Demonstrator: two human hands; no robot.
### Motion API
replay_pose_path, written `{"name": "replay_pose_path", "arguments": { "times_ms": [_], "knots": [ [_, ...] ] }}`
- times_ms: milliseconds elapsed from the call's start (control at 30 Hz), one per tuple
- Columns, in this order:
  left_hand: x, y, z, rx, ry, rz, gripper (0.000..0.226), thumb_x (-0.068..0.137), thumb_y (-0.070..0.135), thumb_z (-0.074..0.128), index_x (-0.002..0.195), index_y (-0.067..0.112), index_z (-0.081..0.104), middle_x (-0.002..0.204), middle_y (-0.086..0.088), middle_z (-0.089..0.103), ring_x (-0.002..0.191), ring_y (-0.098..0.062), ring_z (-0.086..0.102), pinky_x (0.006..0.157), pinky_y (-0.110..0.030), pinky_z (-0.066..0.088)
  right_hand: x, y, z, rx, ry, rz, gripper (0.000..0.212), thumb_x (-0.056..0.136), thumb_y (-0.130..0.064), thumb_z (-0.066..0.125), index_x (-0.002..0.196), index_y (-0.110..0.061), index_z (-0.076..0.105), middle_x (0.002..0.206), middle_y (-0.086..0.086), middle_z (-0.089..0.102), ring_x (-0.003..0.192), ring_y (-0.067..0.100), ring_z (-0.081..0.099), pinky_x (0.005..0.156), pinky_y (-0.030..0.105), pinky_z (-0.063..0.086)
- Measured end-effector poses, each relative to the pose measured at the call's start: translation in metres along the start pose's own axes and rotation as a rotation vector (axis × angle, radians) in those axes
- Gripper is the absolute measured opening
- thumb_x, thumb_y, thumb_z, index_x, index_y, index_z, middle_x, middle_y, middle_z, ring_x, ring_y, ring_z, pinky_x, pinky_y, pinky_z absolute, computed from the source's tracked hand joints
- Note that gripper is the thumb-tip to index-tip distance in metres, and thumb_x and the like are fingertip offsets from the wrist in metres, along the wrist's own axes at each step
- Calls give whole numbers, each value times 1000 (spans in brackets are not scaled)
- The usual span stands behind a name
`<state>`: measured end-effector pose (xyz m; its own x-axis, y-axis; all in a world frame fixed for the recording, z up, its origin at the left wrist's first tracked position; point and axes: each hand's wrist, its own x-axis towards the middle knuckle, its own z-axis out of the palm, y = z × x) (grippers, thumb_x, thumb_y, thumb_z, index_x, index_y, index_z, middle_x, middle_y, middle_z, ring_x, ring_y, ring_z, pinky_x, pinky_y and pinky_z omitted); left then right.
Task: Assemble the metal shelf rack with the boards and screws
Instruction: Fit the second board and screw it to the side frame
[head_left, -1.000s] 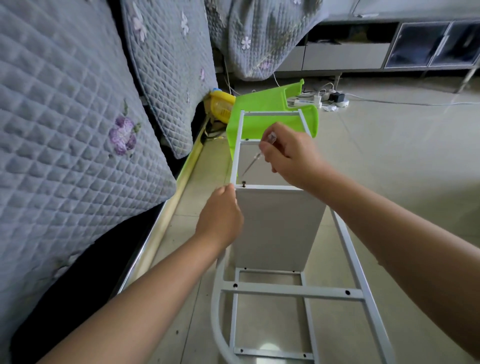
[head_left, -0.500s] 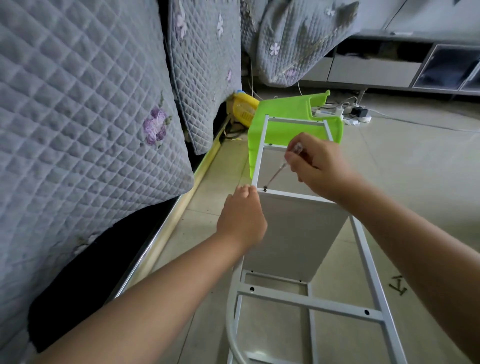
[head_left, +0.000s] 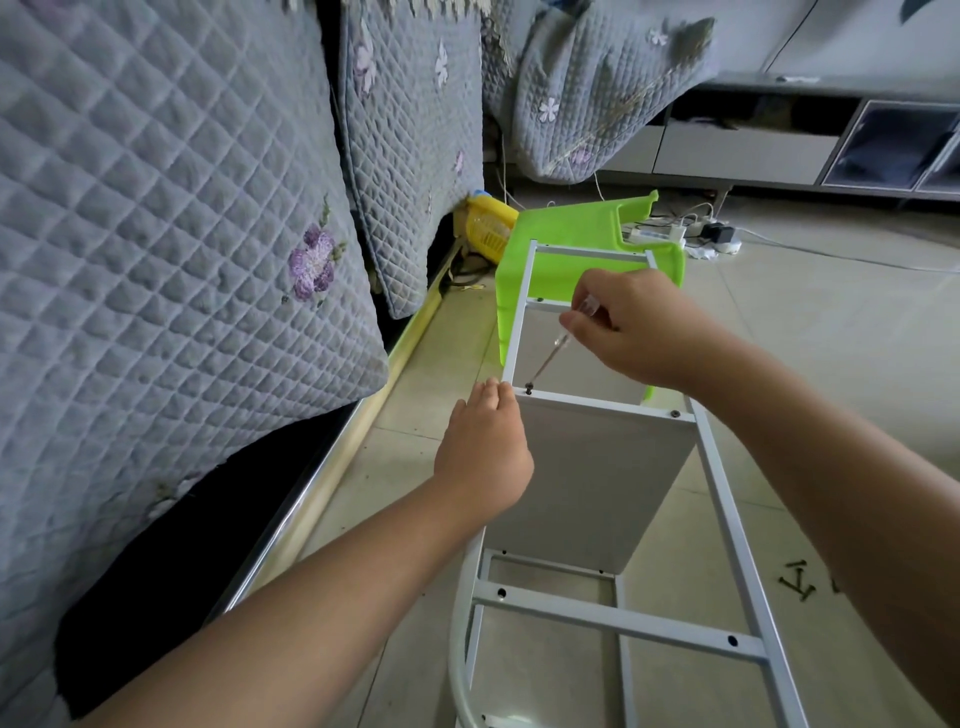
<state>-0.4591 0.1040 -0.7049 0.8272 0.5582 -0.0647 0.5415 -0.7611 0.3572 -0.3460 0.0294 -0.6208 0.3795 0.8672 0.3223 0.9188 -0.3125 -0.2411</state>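
- The white metal rack frame (head_left: 724, 499) is laid on its side on the tiled floor (head_left: 831, 364), with a white board (head_left: 592, 478) set upright between its rails.
- A small screwdriver (head_left: 563, 340) with a clear handle is pinched in the curled fingers of the right hand (head_left: 631, 325); its tip is set on a dark screw (head_left: 529, 388) at the board's upper left corner.
- The same corner is gripped by the left hand (head_left: 483, 457), with fingers curled over the frame's rail just beside the screw.
- A second screw (head_left: 675, 414) is seen at the board's upper right corner.
- Loose dark screws (head_left: 797, 586) are scattered on the floor to the right of the frame.
- A green plastic stool (head_left: 582, 231) is seen behind the frame's far end, beside a quilted grey sofa cover (head_left: 156, 249).
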Motion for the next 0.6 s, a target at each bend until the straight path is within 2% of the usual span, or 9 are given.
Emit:
{"name": "replay_pose_path", "arguments": {
  "times_ms": [133, 300, 367, 467, 533, 600],
  "knots": [
    [0, 2, -2, -8, -5, -14, 59, 94, 1, 30, 147, 5, 6, 156, -6, 4, 144, -19, 4, 115, -28, 7, -1, -1, 0, -106, -24, 50, 30, 93, -29, 46, 96, -1, 57, 81, 15, 57, 83, 33, 55, 65, 31, 37],
    [-2, 3, -4, -17, -13, -25, 58, 94, 2, 30, 147, 7, 6, 156, -5, 4, 143, -21, 7, 114, -29, 12, 1, -9, -2, -178, -70, 76, 28, 94, -34, 42, 80, -10, 48, 60, 2, 39, 70, 25, 44, 54, 28, 28],
    [-3, 4, -5, -28, -12, -27, 58, 94, 1, 30, 147, 7, 7, 156, -5, 5, 143, -20, 8, 114, -28, 13, 6, -13, -4, -185, -105, 69, 30, 96, -34, 38, 89, -7, 49, 70, 7, 47, 73, 27, 46, 56, 30, 33],
    [-3, 4, -5, -31, -2, -19, 58, 94, 1, 30, 147, 7, 8, 156, -5, 6, 142, -19, 11, 113, -28, 15, 10, -18, -6, -46, -152, 59, 25, 97, -20, 33, 101, 1, 46, 95, 21, 57, 83, 31, 50, 69, 35, 39],
    [-4, 3, -5, -32, 2, -15, 58, 94, 1, 30, 147, 7, 7, 156, -5, 6, 142, -19, 10, 113, -27, 15, 10, -22, -8, 1, -163, 45, 23, 97, -15, 33, 105, 0, 47, 103, 20, 57, 85, 28, 49, 70, 33, 36],
    [-3, 3, -5, -35, 3, -17, 58, 94, 1, 29, 147, 7, 7, 156, -5, 6, 142, -18, 10, 113, -26, 14, 11, -23, -10, -40, -175, 22, 23, 97, -18, 37, 108, -2, 50, 103, 16, 59, 86, 26, 49, 67, 30, 35]
  ]
}}
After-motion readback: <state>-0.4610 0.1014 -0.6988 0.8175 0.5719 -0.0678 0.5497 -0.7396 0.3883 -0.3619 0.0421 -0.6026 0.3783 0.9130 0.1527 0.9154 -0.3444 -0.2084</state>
